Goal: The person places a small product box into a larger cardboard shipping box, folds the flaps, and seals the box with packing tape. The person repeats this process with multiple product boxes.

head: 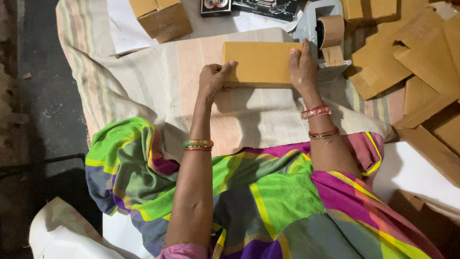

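Observation:
A flat brown cardboard box (259,64) lies on a striped cloth (158,81) spread in front of me. My left hand (214,79) grips its left end, thumb on top. At the right end my right hand (302,68) holds the box, fingers pressed on its top face. Both wrists wear bangles.
A grey tape dispenser with brown tape (327,34) stands just right of the box. Several flattened cardboard pieces (412,57) are piled at the right. A folded brown box (161,18) and dark printed packages (249,6) lie at the top. Bare floor (43,96) is at the left.

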